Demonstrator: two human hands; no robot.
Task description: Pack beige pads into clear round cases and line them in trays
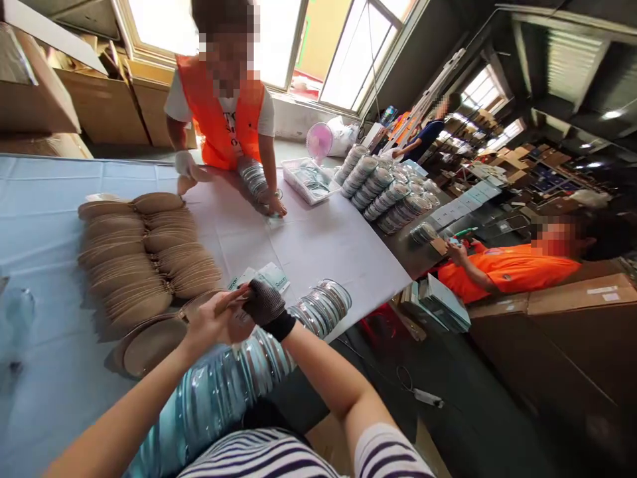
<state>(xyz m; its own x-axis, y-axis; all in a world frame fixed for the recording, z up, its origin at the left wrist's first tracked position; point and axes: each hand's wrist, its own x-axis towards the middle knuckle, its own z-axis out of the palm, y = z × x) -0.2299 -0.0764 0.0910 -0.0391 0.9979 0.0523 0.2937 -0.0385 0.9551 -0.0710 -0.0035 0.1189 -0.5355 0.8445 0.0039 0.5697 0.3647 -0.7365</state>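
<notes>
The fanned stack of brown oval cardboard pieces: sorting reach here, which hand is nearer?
Left. The bare left hand hovers beside the brown oval stack; the gloved right hand is farther right.

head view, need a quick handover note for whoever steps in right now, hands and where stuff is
Left hand, bare, and right hand, in a dark fingerless glove, meet over the table edge, pinching a small item together; what it is cannot be told.
Brown oval discs lie fanned in rows on the left.
Printed cards lie just beyond the hands.
A long row of clear wrapped packs runs along the near edge: those look finished.
The brown discs appear left to do.
</notes>
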